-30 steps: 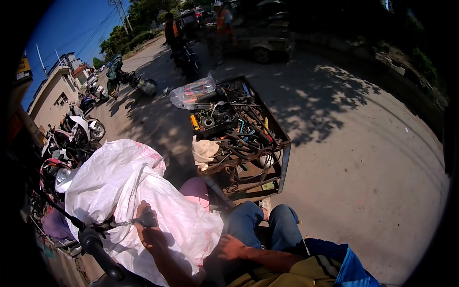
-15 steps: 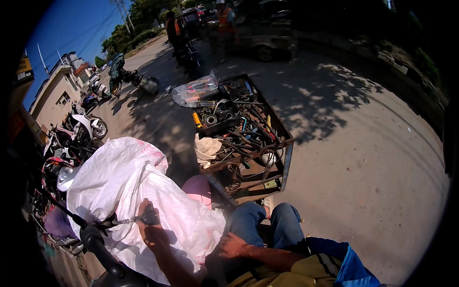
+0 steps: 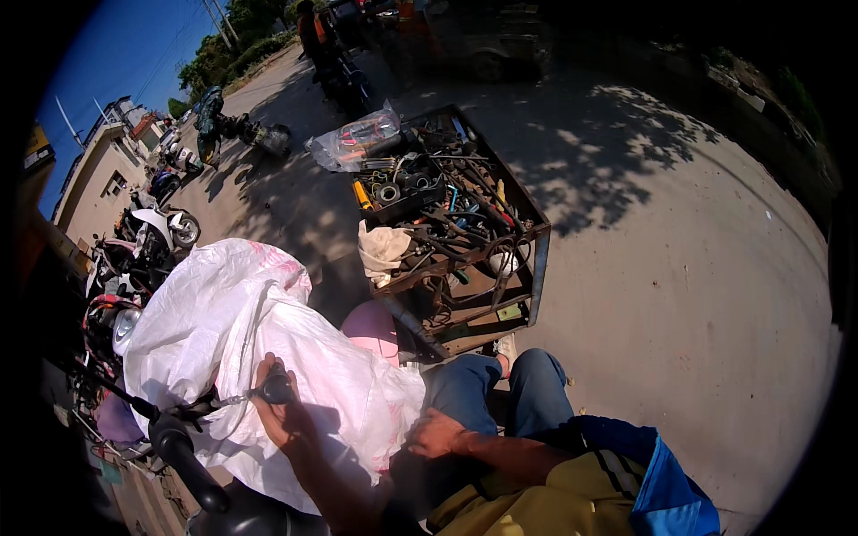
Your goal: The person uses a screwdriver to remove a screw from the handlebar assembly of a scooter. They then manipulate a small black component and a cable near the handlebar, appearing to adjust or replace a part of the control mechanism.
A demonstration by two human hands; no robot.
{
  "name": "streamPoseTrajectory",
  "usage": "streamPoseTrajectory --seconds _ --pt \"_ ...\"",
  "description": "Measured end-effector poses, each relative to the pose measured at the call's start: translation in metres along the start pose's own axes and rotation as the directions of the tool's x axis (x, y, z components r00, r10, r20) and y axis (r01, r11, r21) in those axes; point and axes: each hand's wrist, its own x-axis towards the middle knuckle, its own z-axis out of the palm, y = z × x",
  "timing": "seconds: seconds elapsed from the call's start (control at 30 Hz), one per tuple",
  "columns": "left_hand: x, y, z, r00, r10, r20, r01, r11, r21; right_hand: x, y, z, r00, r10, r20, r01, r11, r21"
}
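My left hand (image 3: 284,422) is closed around a tool with a dark rounded handle (image 3: 275,388) and a thin shiny metal shaft; its exact kind is unclear. The shaft points left toward a black handlebar grip (image 3: 189,464). Under this hand, a wrinkled white woven plastic sheet (image 3: 232,295) drapes over a vehicle and hides most of it. My right hand (image 3: 436,435) has its fingers curled at the sheet's right edge, beside my jeans-clad leg (image 3: 465,389). Whatever it may hold is hidden.
A metal tool cart (image 3: 536,234), filled with hand tools, stands ahead. On it lie a clear plastic bag (image 3: 357,143) and a pale cloth (image 3: 382,250). Scooters (image 3: 165,228) line the left side. Someone in an orange vest (image 3: 315,31) is by a motorcycle farther off.
My view has tilted down slightly, so the cart and street sit higher in the picture. Both hands keep nearly the same place and grip.
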Motion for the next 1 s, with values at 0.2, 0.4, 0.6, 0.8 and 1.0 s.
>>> streamPoseTrajectory --seconds 0.2,0.4,0.6,0.8,1.0 --pt "0.005 -0.007 -0.008 0.994 -0.091 -0.060 0.069 0.950 -0.303 -0.007 0.010 0.016 0.960 -0.038 -0.276 0.088 0.981 0.172" --pt "0.011 -0.011 -0.004 0.996 -0.084 0.020 0.086 0.947 -0.309 -0.013 0.015 0.019 0.934 0.039 -0.355 0.040 0.976 0.213" --pt "-0.001 0.005 0.005 0.999 -0.054 -0.006 0.052 0.983 -0.174 -0.020 0.012 0.024 0.832 0.012 -0.555 0.129 0.968 0.216" --pt "-0.001 0.004 0.022 0.992 -0.033 -0.124 0.022 0.996 -0.090 -0.036 0.017 0.020 0.829 0.009 -0.559 0.141 0.964 0.226" --pt "0.005 -0.001 0.021 0.987 0.004 -0.163 -0.013 0.999 -0.052 -0.044 0.023 0.011 0.777 -0.039 -0.629 0.232 0.946 0.228"
